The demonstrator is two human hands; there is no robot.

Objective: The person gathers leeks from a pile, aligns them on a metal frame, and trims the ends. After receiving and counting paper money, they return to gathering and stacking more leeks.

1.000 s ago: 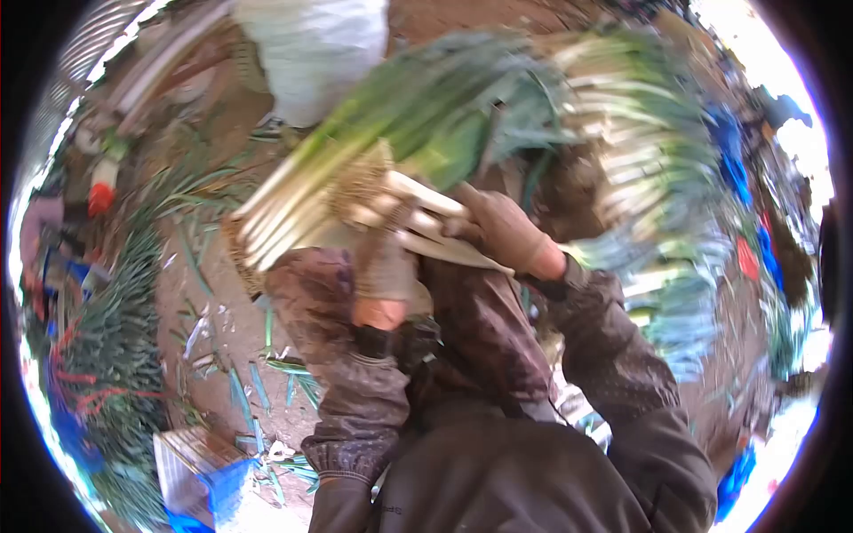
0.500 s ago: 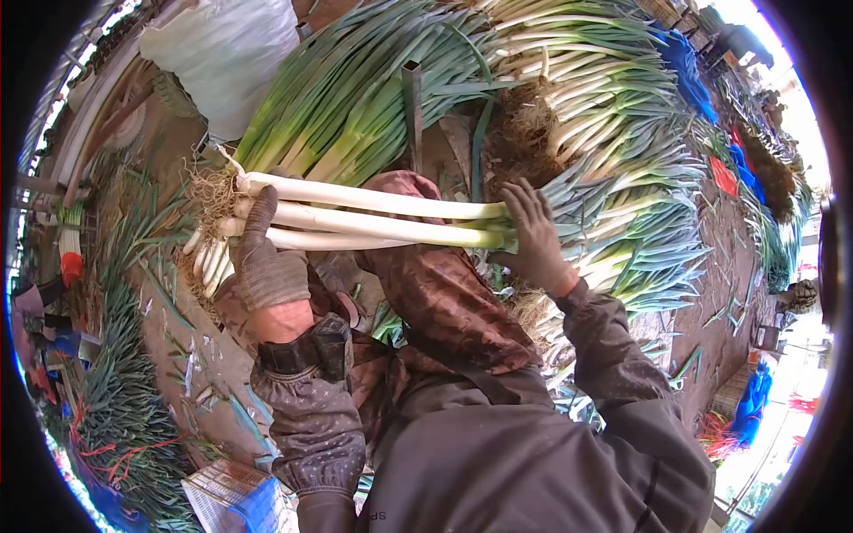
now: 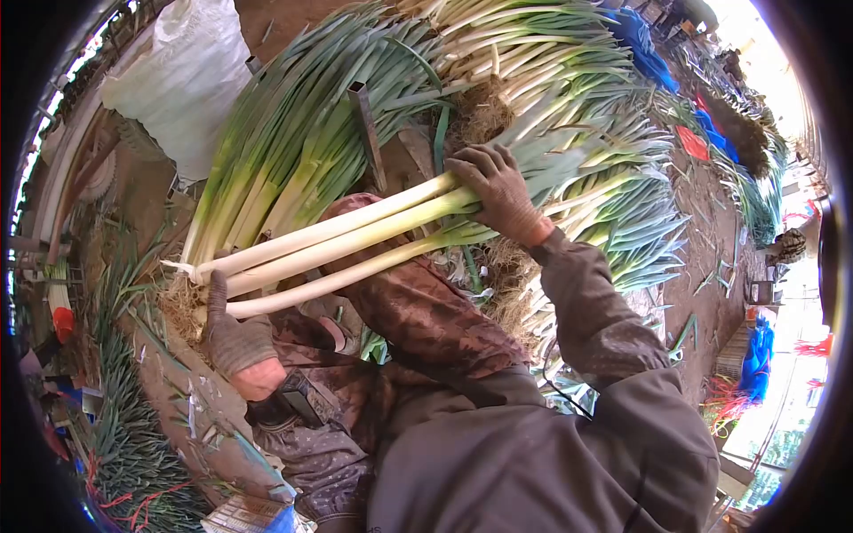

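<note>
Three leeks (image 3: 346,244) lie slantwise across the front of the person's body, above one trouser leg (image 3: 435,306), held at both ends by gloved hands. The left hand (image 3: 238,342) is wrapped about the pale stalks just above the root end, one digit laid upright against them on the near side; the rest of its grip is largely hidden. The right hand (image 3: 499,194) has its fingers curled over the upper stalks where white turns green, and I cannot tell how firmly it pinches the lowest one. Leaves fan out beyond it, over the pile at the right (image 3: 622,253). A tangle of roots (image 3: 182,306) shows by the left hand, though some may belong to the bundle of leeks (image 3: 293,133) lying behind.

Handled well, the stalks want steady support at both ends, with no squeezing hard enough to bruise the white part. The lowest leek sits a little apart from the other two, so drawing it in would even the grip. Root ends are best kept level, and the leaves clear of the upright metal post (image 3: 366,133), where they could snag or tear
</note>
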